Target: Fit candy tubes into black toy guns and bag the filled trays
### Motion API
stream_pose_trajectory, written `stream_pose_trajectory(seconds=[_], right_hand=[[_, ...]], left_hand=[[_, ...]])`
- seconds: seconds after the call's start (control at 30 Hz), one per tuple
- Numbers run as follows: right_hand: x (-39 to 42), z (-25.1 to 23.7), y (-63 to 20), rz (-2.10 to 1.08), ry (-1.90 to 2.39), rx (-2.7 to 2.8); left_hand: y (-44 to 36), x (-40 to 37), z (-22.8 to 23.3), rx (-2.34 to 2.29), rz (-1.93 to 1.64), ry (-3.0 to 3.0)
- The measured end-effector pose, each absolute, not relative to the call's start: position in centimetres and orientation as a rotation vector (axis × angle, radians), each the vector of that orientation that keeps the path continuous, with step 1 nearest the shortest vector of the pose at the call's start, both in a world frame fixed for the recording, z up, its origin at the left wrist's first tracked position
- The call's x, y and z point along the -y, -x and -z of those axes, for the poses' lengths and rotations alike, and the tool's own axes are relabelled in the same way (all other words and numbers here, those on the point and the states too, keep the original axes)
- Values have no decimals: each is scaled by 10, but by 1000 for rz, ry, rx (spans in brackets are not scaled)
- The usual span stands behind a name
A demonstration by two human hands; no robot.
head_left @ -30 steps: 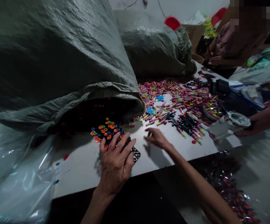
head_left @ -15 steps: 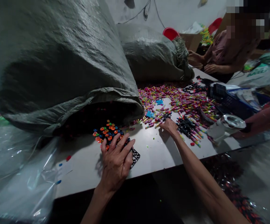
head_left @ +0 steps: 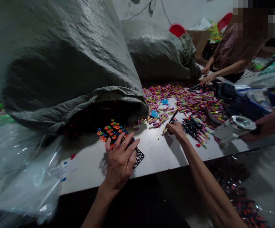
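Black lattice tray (head_left: pixel 139 156) stays pinned under our flat, spread left hand (head_left: pixel 120 160), its coloured caps (head_left: pixel 112 131) just beyond the fingertips. Our right hand (head_left: pixel 176 128) has reached out and now closes around a thin stick (head_left: pixel 172 118) at the bright pile (head_left: pixel 189 101).

dim room | my table (head_left: pixel 161 152) lit from above | hard shadows under my hands | edges warped, corners blurred

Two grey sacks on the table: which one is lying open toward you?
The near sack, the big one at left. Its mouth gapes just beyond the left hand and the black tray. The far sack shows only a bunched, frayed end.
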State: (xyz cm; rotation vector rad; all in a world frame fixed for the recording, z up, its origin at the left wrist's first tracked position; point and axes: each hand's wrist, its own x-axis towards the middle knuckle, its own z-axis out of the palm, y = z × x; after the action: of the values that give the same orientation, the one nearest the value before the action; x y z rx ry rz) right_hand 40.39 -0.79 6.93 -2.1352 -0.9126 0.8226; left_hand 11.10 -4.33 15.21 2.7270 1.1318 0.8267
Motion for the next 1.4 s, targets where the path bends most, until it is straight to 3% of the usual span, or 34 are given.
stream_pose_trajectory(seconds=[0.2,0.37,0.6,0.8,0.97,1.07,1.17,1.4], right_hand=[[60,-61,-315,-1185,1566,981],[68,-45,-268,-1236,1378,1127],[70,-44,-279,-1007,1528,1730],[71,-66,-241,-752,1674,2036],[81,-74,-302,-736,1772,1849],[86,-83,-381,-421,2322,1485],[81,-85,-439,-352,2545,1311],[76,-68,-433,-538,2400,1219]], left_hand=[[-112,45,-155,-1142,-774,-2710],[-113,47,-157,-1161,-782,-2686],[-113,47,-155,-1172,-761,-2701],[-104,37,-150,-1141,-752,-2794],[-98,34,-150,-1077,-778,-2881],[-100,38,-150,-1050,-845,-2902],[-106,39,-149,-1022,-874,-2915],[-108,45,-152,-1077,-877,-2760]])
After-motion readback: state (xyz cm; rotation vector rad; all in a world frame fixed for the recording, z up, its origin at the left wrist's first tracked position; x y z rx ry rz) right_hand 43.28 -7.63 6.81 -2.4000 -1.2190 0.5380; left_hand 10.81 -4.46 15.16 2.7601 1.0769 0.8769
